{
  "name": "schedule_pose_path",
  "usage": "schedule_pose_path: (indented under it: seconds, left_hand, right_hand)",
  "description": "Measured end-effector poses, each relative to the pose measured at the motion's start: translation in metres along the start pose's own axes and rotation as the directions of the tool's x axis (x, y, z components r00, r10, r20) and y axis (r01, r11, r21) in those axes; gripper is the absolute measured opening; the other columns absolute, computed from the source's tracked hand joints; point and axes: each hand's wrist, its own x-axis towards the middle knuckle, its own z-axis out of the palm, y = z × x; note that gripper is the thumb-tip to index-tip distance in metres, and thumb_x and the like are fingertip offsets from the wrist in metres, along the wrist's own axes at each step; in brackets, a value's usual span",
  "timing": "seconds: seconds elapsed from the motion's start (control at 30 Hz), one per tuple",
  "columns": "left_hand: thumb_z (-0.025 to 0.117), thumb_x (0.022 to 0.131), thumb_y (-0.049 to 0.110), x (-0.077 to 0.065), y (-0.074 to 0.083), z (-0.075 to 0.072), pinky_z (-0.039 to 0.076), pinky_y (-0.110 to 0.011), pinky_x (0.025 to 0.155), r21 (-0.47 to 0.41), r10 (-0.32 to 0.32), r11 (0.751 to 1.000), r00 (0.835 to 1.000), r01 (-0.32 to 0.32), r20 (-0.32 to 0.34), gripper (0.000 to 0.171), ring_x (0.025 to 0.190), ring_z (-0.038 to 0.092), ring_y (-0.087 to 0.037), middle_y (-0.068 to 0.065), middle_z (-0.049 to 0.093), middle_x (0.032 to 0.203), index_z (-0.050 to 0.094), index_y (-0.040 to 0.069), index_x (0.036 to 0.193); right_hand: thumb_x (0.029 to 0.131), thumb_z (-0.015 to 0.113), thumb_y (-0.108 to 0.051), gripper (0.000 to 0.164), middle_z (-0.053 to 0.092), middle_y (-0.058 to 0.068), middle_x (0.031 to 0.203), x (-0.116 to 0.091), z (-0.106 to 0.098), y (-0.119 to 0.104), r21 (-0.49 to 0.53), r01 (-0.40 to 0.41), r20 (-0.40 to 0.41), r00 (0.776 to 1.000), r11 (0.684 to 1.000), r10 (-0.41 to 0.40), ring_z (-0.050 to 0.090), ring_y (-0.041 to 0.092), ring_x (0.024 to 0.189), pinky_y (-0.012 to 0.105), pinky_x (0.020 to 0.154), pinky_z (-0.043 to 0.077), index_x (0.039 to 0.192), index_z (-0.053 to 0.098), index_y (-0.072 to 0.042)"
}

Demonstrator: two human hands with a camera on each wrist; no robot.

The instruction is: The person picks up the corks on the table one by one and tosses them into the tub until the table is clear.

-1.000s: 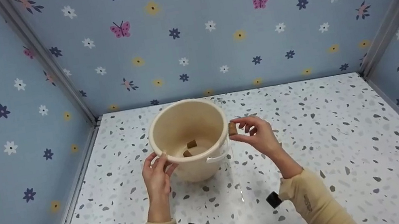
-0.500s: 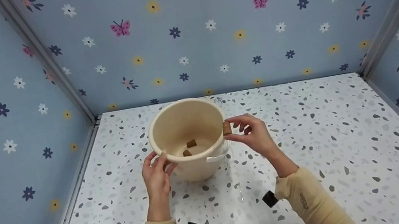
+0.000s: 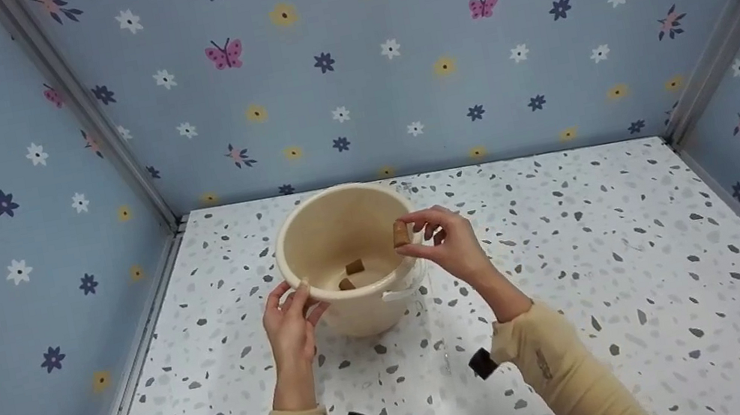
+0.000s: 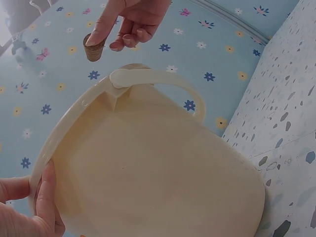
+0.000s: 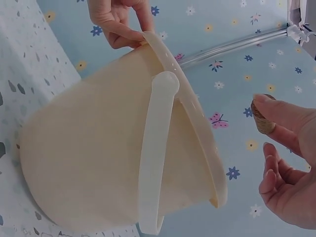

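A cream plastic bucket stands upright on the speckled table. My left hand grips its near-left rim, thumb on top and fingers beneath. Between thumb and fingertips, my right hand pinches a brown tapered cork, which hangs over the inside of the right rim. The right wrist view shows this cork apart from the bucket wall. Two more corks lie on the bucket's floor: one cork is in full view, while the near rim partly hides the other cork.
The bucket's white handle hangs down its side. The white speckled table stretches away to the right and front. Blue flowered panels with grey metal corner posts enclose the back and sides.
My right hand has carried the cork leftward, from just outside the bucket's right rim to above its opening. The left hand and the bucket have stayed in place.
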Motion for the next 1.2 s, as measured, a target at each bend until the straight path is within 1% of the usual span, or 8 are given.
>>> schedule_pose_path:
  seconds: [0.13,0.27,0.5,0.67,0.8,0.97,1.07,1.2]
  left_hand:
    - [0.051,0.087,-0.003,0.0,0.0,0.0,0.055,-0.03,0.063,0.001,-0.002,1.0,1.0,0.002,0.001,0.027,0.066,0.058,-0.016,-0.01,0.055,0.086,0.04,-0.001,0.111]
    - [0.053,0.087,-0.001,0.0,0.001,-0.001,0.055,-0.029,0.064,0.026,-0.011,1.0,1.0,0.011,-0.01,0.029,0.069,0.059,-0.016,-0.01,0.055,0.088,0.04,0.0,0.113]
    - [0.052,0.087,-0.003,-0.001,-0.001,-0.003,0.054,-0.026,0.056,0.002,0.013,1.0,1.0,-0.013,0.018,0.027,0.062,0.057,-0.014,-0.008,0.055,0.079,0.039,-0.002,0.111]
    - [0.052,0.087,-0.002,0.0,0.0,-0.003,0.054,-0.027,0.059,0.009,0.001,1.0,1.0,-0.001,0.004,0.028,0.064,0.057,-0.014,-0.006,0.056,0.079,0.039,-0.002,0.111]
    - [0.052,0.087,-0.002,0.0,0.001,-0.003,0.055,-0.028,0.062,0.014,-0.002,1.0,1.0,0.002,-0.002,0.028,0.065,0.057,-0.015,-0.007,0.055,0.08,0.039,-0.001,0.112]
    - [0.052,0.087,0.0,0.0,0.001,-0.004,0.055,-0.029,0.065,0.045,-0.009,0.999,1.0,0.009,-0.014,0.03,0.067,0.058,-0.015,-0.008,0.054,0.083,0.039,-0.001,0.115]
    - [0.052,0.087,0.001,0.0,0.0,-0.004,0.054,-0.029,0.066,0.055,-0.015,0.998,1.0,0.016,-0.019,0.033,0.068,0.058,-0.015,-0.01,0.054,0.087,0.038,-0.001,0.117]
    - [0.053,0.087,0.002,0.0,-0.001,-0.004,0.054,-0.029,0.067,0.051,-0.021,0.998,1.0,0.022,-0.022,0.034,0.069,0.058,-0.015,-0.01,0.055,0.088,0.038,-0.002,0.118]
  right_hand:
    - [0.067,0.078,-0.016,0.037,0.055,0.006,0.082,0.005,0.006,-0.001,-0.02,-0.023,0.0,1.0,1.0,0.023,0.049,0.02,0.07,0.029,0.058,0.043,0.102,0.066,-0.009]
    - [0.067,0.078,-0.015,0.037,0.054,0.004,0.082,0.011,0.012,-0.001,-0.034,-0.044,0.005,0.999,0.998,0.044,0.048,0.018,0.07,0.024,0.057,0.041,0.101,0.066,-0.009]
    - [0.066,0.078,-0.016,0.036,0.054,0.007,0.081,0.021,0.02,0.001,-0.044,-0.018,0.013,1.0,0.999,0.018,0.047,0.018,0.069,0.028,0.058,0.042,0.099,0.066,-0.008]
    - [0.066,0.078,-0.015,0.036,0.055,0.008,0.082,0.029,0.024,0.001,-0.076,-0.043,0.019,0.999,0.996,0.044,0.048,0.019,0.071,0.025,0.059,0.042,0.099,0.066,-0.008]
    - [0.066,0.078,-0.015,0.036,0.054,0.006,0.081,0.035,0.027,0.001,-0.098,-0.053,0.019,0.998,0.994,0.055,0.048,0.019,0.071,0.026,0.06,0.042,0.099,0.066,-0.008]
    - [0.066,0.078,-0.016,0.037,0.055,0.005,0.081,0.039,0.03,0.0,-0.114,-0.063,0.032,0.997,0.992,0.067,0.049,0.02,0.071,0.026,0.061,0.042,0.1,0.066,-0.008]
    - [0.067,0.078,-0.018,0.041,0.055,0.006,0.083,0.04,0.031,0.0,-0.128,-0.08,0.055,0.995,0.988,0.088,0.048,0.019,0.072,0.027,0.062,0.042,0.104,0.064,-0.008]
    - [0.068,0.077,-0.023,0.052,0.054,0.009,0.088,0.04,0.033,0.0,-0.139,-0.13,0.087,0.986,0.982,0.142,0.047,0.019,0.076,0.026,0.063,0.042,0.114,0.058,-0.007]
